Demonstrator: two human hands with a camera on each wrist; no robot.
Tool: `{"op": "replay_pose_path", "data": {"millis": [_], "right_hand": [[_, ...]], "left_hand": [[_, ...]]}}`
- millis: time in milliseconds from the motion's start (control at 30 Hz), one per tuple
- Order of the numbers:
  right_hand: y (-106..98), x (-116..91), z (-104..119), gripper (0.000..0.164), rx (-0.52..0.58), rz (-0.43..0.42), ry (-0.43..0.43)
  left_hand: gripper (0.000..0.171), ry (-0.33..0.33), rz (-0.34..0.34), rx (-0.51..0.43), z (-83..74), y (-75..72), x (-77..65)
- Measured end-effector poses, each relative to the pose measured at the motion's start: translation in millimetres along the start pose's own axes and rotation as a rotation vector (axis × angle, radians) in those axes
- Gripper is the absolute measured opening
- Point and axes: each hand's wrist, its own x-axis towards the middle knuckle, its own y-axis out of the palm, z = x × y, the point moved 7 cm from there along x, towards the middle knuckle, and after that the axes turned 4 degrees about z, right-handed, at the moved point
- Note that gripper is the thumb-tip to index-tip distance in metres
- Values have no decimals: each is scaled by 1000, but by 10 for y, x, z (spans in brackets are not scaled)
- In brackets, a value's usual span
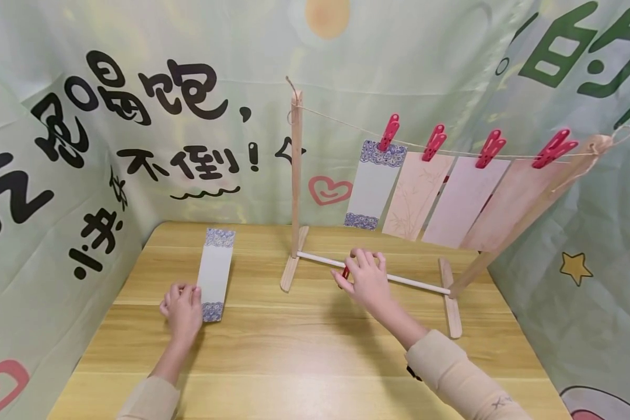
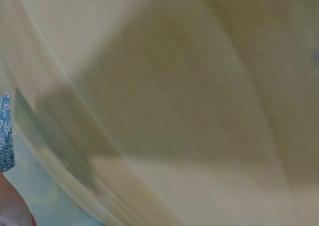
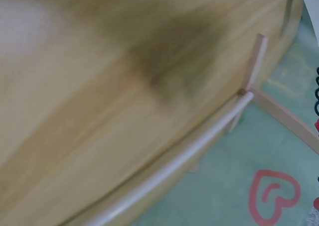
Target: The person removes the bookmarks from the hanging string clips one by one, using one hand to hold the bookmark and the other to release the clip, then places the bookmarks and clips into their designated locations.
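On the left side of the table, my left hand (image 1: 184, 309) holds a white paper card (image 1: 216, 274) with blue lace-like bands by its lower left edge. A patterned corner of the card (image 2: 6, 134) shows at the edge of the left wrist view. My right hand (image 1: 370, 279) pinches a red clothespin (image 1: 345, 272) between thumb and fingers, over the white rod of the wooden stand. Several cards hang in a row from a string (image 1: 341, 121), each under a pink clothespin; the leftmost hanging card (image 1: 374, 184) has the same blue bands.
The stand has a left post (image 1: 296, 175), a leaning right post (image 1: 525, 219) and flat feet. A white rod (image 1: 420, 283) joins them low down. Printed cloth (image 1: 199, 116) encloses the wooden table (image 1: 273, 361) at the back and sides.
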Motion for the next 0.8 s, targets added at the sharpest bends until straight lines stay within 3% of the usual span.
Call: {"op": "replay_pose_path", "data": {"millis": [233,567,800], "right_hand": [[159,-208,1,40,-48,29,12],[457,-475,0,38,-44,231,113],[574,-595,24,39,-62,247,132]], "left_hand": [[20,-49,46,32,176,-6,-34],[19,-83,38,68,400,-44,-87],[20,-95,42,106,515,-58,-123]]}}
